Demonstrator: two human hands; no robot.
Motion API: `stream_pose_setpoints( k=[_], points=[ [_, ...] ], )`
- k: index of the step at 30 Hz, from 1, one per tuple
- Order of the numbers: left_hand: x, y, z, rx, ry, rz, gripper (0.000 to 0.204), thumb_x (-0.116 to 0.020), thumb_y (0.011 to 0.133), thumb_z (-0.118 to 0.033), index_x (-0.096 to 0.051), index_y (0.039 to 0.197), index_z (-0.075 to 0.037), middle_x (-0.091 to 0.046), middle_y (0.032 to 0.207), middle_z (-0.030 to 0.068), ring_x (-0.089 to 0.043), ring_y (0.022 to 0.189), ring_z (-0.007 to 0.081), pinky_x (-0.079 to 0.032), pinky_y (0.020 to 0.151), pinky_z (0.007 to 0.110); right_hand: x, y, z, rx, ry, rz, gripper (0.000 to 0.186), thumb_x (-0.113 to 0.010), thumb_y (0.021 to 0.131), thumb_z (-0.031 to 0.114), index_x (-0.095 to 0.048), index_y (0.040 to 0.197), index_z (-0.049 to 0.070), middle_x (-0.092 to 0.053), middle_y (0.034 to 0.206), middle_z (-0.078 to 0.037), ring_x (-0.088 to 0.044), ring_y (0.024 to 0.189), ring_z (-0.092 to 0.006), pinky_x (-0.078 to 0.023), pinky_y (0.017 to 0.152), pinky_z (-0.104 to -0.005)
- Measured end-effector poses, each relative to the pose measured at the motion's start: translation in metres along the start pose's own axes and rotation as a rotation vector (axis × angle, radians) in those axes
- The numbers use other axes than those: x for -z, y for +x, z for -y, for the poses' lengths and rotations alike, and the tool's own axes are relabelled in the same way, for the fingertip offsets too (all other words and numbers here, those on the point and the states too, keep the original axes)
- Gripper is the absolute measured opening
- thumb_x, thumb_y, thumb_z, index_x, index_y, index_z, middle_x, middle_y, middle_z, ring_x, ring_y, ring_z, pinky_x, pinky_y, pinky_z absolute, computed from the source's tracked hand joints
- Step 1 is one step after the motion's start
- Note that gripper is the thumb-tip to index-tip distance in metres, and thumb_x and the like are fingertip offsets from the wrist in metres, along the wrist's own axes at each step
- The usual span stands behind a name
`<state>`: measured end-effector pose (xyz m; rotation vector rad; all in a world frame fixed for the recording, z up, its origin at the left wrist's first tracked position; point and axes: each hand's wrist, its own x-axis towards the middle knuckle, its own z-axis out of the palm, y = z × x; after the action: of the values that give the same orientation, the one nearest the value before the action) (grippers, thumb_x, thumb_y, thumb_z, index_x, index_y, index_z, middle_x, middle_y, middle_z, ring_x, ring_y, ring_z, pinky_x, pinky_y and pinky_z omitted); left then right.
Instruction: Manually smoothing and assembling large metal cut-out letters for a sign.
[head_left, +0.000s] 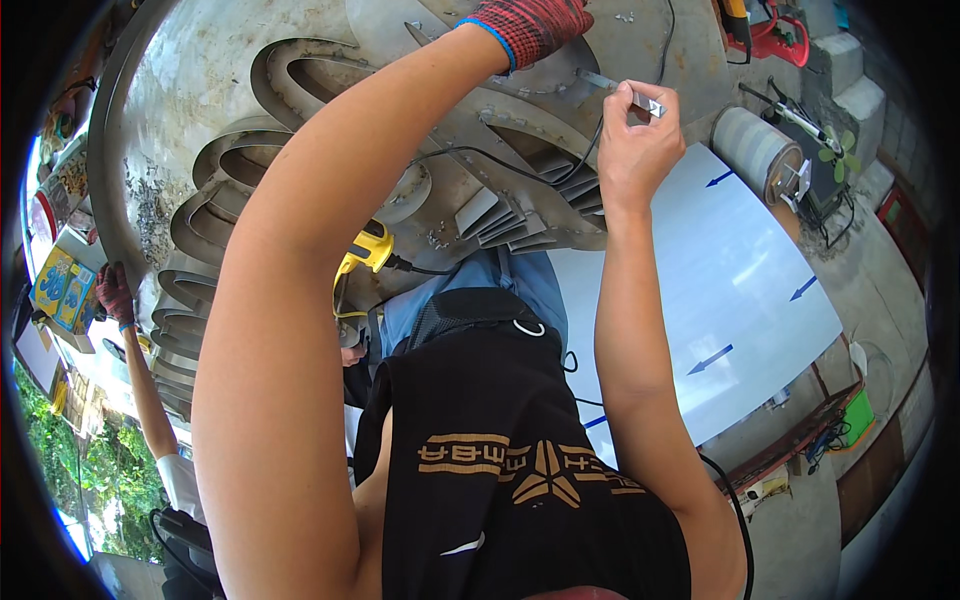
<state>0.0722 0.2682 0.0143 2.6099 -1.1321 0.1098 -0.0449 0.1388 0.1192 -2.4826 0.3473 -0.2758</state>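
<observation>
Head view, sole view. Left hand [530, 28]: gloved, partly cut off by the upper rim; fingers look bent, but cannot tell whether they grip or only press. Right hand [642, 150]: bare, thumb and fingers closed on a slim metal strip [600, 81]. Strip is above the plate [575, 40], inward from its right edge, tip pointing left; contact between tip and plate not clear.

Risks, as judged:
1. Bare fingers on thin metal. A slip or twist of the strip could cut them; only the left has a glove.
2. Cable [500, 160] crosses the metalwork between the two arms, passing close by the right hand. A sweep of either forearm could snag it, or an upright edge could nick its sheath.
3. Yellow tool [372, 247] lies by the plate's near edge, close to the body; support not visible. A tug on its lead might pull it down.
4. Folded pieces [497, 220] at the near edge overlap loosely, by their look. A sleeve or hip bump could knock them off.
5. Curved bands [262, 165] stand on edge toward the plate's left edge, beneath the left arm; leaning there could bend one or scratch the forearm.
</observation>
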Motion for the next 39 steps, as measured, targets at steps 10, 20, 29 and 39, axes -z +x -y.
stream_pose_setpoints(
  k=[10,20,29,39],
  points=[
    [-0.004,0.000,-0.002,0.024,0.007,-0.019,0.015,-0.062,0.083,-0.018,-0.073,0.085,-0.009,-0.071,0.094,0.0149,-0.068,0.095,0.0334,-0.053,0.083,0.048,-0.005,-0.005,-0.009,-0.010,-0.066,0.006,0.011,-0.072,0.086,0.005,-0.063,0.092,0.002,-0.068,0.080,-0.010,-0.068,0.068,-0.0244,-0.054,0.067,-0.0362],
    [-0.005,-0.002,0.000,0.015,0.018,-0.029,0.015,-0.061,0.084,-0.018,-0.073,0.085,-0.009,-0.071,0.093,0.0148,-0.068,0.093,0.0329,-0.053,0.081,0.046,-0.009,0.000,-0.002,0.041,-0.032,0.028,0.011,-0.072,0.087,0.004,-0.063,0.092,0.002,-0.068,0.079,-0.010,-0.068,0.067,-0.0238,-0.053,0.065,-0.0361],
    [-0.005,-0.001,0.001,-0.007,0.009,-0.049,0.014,-0.062,0.083,-0.018,-0.073,0.084,-0.008,-0.071,0.092,0.0154,-0.069,0.093,0.0331,-0.053,0.082,0.047,-0.013,0.003,-0.006,0.001,-0.026,0.007,0.012,-0.073,0.087,0.005,-0.064,0.092,0.001,-0.069,0.078,-0.011,-0.067,0.066,-0.0218,-0.053,0.065,-0.0352],
    [-0.005,0.002,0.000,0.021,-0.018,0.027,0.014,-0.062,0.084,-0.018,-0.074,0.084,-0.010,-0.072,0.094,0.0147,-0.069,0.095,0.0324,-0.053,0.082,0.046,-0.001,-0.003,-0.004,-0.006,-0.005,0.036,0.011,-0.073,0.087,0.004,-0.065,0.092,0.000,-0.069,0.079,-0.010,-0.067,0.066,-0.0206,-0.053,0.066,-0.0344]
  ],
)
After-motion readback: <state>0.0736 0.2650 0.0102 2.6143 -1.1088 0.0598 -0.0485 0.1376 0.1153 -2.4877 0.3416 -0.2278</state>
